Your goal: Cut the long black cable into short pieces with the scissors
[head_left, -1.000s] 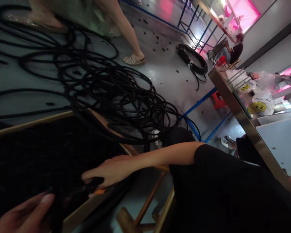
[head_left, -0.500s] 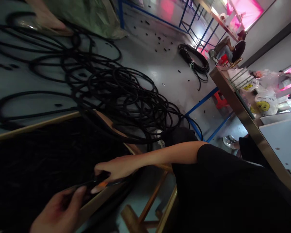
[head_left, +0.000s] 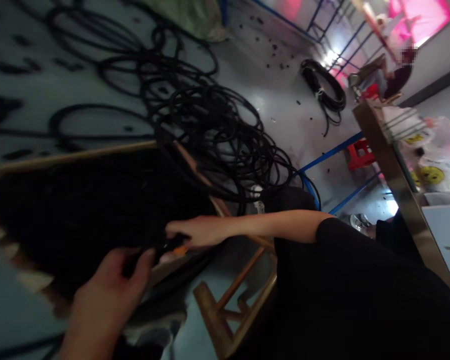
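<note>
My left hand [head_left: 108, 285] is at the lower left, thumb and fingers closed on a dark piece that looks like a short length of black cable, mostly hidden and blurred. Just right of it, my right hand [head_left: 197, 232] grips an orange-and-black hand tool [head_left: 180, 250]; its exact kind is unclear. The tool's dark front end meets the piece between the two hands. Both hands are over the near edge of a wooden-rimmed box [head_left: 97, 153] filled with a mass of small black pieces [head_left: 90, 210].
A big tangle of black cable [head_left: 217, 120] lies on the floor beyond the box. A tied cable coil [head_left: 324, 85], a wooden stool [head_left: 215, 320], a red stool [head_left: 360, 155] and a metal-edged table [head_left: 397, 185] with plastic bags stand around. A seated person [head_left: 392, 80] is at the back.
The view has shifted, so the floor and tables appear further right and more of the box's left end shows. Both hands keep their holds, side by side.
</note>
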The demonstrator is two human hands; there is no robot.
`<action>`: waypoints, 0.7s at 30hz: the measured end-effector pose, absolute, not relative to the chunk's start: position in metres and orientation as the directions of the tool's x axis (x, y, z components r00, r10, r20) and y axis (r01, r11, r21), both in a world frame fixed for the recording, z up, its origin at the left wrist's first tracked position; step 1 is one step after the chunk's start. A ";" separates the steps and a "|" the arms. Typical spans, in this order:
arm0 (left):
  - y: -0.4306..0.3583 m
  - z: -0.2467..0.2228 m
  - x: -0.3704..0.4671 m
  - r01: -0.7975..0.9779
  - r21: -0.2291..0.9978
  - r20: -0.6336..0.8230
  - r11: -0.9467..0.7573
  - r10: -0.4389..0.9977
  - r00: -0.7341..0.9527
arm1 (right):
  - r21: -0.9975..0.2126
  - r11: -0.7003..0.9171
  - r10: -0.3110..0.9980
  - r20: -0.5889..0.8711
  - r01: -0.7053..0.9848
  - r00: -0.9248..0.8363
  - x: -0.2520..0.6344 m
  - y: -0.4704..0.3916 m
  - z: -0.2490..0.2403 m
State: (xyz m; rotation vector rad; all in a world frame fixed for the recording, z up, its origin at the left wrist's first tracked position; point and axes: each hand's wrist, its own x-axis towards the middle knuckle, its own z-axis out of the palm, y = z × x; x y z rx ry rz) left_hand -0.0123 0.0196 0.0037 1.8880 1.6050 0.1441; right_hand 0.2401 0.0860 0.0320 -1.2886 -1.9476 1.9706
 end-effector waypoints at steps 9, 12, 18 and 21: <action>0.031 0.030 0.023 0.427 0.857 -0.349 0.288 0.935 0.071 | -0.863 -0.094 0.666 -0.425 0.496 -0.613 0.248 0.091 0.037; 0.027 0.027 0.020 0.326 0.904 -0.341 0.278 0.928 0.153 | -0.873 -0.081 0.658 -0.409 0.480 -0.633 0.249 0.088 0.040; 0.032 0.034 0.006 0.099 0.907 -0.421 0.410 0.875 0.238 | -0.849 -0.046 0.668 -0.418 0.526 -0.616 0.254 0.085 0.049; 0.031 0.035 0.008 -0.002 0.869 -0.470 0.495 0.827 0.310 | -0.873 -0.036 0.638 -0.395 0.486 -0.661 0.255 0.087 0.046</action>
